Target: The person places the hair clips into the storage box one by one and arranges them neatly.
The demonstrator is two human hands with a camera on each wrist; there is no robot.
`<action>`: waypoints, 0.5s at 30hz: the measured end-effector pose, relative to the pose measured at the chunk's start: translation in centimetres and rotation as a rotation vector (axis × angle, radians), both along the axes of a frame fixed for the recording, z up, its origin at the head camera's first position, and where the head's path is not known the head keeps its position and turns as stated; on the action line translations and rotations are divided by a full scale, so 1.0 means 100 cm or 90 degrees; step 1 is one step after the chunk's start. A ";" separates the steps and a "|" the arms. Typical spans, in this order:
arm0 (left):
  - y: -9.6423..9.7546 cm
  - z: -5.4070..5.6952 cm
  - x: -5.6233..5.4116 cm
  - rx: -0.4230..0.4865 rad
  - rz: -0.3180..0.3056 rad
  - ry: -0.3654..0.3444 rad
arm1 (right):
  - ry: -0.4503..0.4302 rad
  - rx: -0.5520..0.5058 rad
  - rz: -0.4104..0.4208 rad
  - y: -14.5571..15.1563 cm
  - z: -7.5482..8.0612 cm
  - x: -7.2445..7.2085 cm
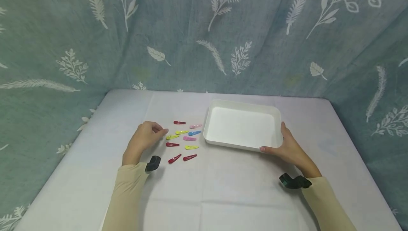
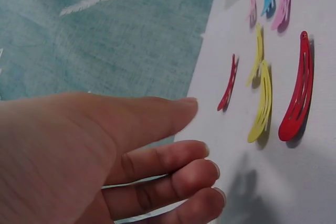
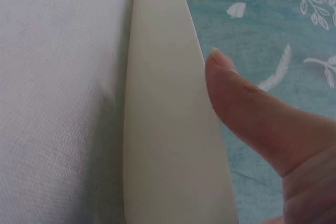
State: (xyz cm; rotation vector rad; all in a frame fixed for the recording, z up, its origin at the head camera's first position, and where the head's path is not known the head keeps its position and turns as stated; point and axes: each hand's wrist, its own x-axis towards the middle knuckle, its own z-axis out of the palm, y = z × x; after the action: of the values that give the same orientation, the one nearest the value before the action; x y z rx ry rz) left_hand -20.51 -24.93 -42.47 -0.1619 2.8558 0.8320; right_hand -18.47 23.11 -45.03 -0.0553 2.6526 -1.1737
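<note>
Several snap hair clips lie spread on the cloth left of a white tray (image 1: 242,146). Among them are a dark red clip (image 1: 172,145), a yellow clip (image 1: 172,137), a blue clip (image 1: 194,133) and a pink clip (image 1: 189,138). My left hand (image 1: 147,137) hovers at their left side, its fingers loosely bent with nothing between them. Nearest its fingertips in the left wrist view are a yellow clip (image 2: 262,106) and a red clip (image 2: 299,90). My right hand (image 1: 288,147) grips the tray's front right corner, thumb (image 3: 231,80) at the rim; its other fingers are mostly hidden.
A white cloth (image 1: 242,188) covers the table. Behind and beside it hangs a blue-green curtain (image 1: 178,64) with white leaf prints. Each wrist carries a small black camera, one by the left sleeve (image 1: 127,195), one by the right sleeve (image 1: 328,202).
</note>
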 end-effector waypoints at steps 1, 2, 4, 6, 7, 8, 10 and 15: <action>0.000 -0.001 -0.001 -0.002 0.000 -0.005 | 0.001 -0.001 0.003 0.000 0.000 0.000; 0.000 -0.002 -0.001 -0.004 0.001 -0.011 | 0.001 -0.001 0.005 0.000 0.000 -0.001; 0.000 -0.003 -0.002 -0.007 0.005 -0.026 | -0.002 -0.002 0.007 0.001 0.000 -0.001; 0.001 -0.005 -0.001 -0.007 0.011 -0.040 | -0.003 -0.001 0.007 0.001 -0.001 -0.001; 0.002 -0.005 -0.001 -0.006 0.014 -0.047 | -0.005 0.000 0.005 0.001 -0.002 -0.001; 0.003 -0.005 0.000 -0.005 0.018 -0.051 | -0.007 0.000 0.004 0.001 -0.002 -0.001; 0.005 -0.005 0.000 -0.002 0.024 -0.057 | -0.009 -0.005 0.001 0.001 -0.002 -0.001; 0.008 -0.008 0.000 -0.002 0.026 -0.057 | -0.009 -0.016 -0.001 0.001 -0.003 -0.002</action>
State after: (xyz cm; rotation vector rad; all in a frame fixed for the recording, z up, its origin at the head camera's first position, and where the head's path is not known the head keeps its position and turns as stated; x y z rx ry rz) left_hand -20.54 -24.14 -43.30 -0.2528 2.7796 0.8063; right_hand -18.66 23.18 -45.31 -0.0491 2.6257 -1.2038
